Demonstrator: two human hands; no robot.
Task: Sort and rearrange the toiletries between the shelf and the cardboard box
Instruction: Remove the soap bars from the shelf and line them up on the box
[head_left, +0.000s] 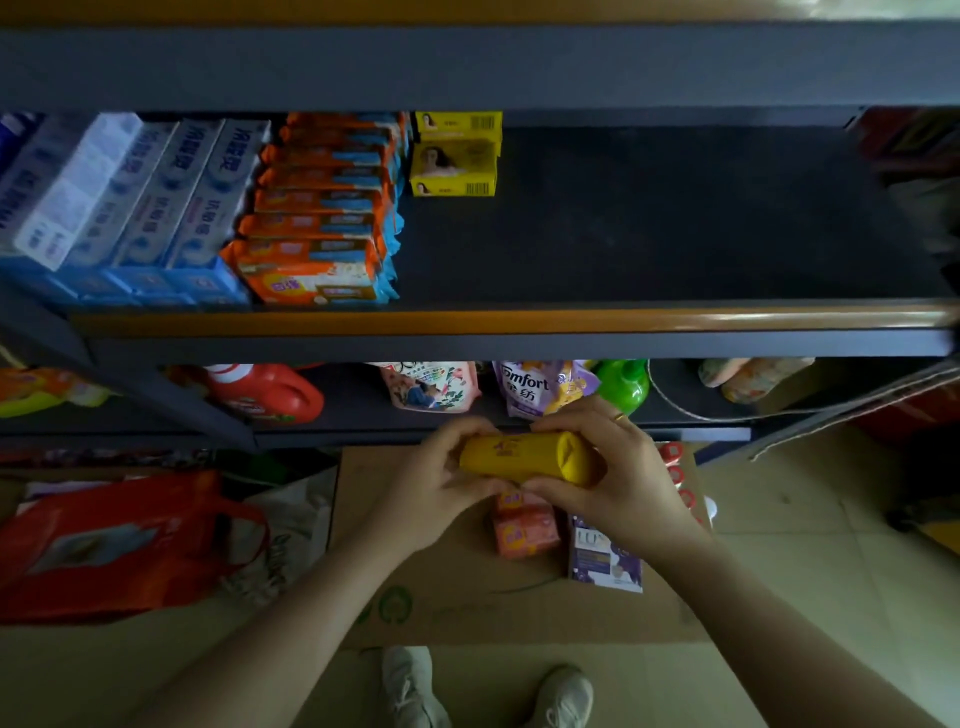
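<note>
Both my hands hold a yellow tube-shaped toiletry pack (524, 455) lying sideways above the cardboard box (452, 608). My left hand (441, 478) grips its left end and my right hand (613, 478) grips its right end. Inside the box lie orange soap packs (524, 527), a purple Lux box (605, 558) and red-capped items (675, 475) along the right wall. On the dark shelf (649, 218) stand toothpaste boxes (140, 192), a row of orange soap packs (322, 218) and yellow soap boxes (457, 156).
The lower shelf holds a red detergent bottle (270, 392), refill pouches (431, 387), a purple Comfort pouch (530, 387) and a green bottle (626, 384). A red bag (119, 545) lies on the floor left of the box. My shoes (410, 686) stand below it.
</note>
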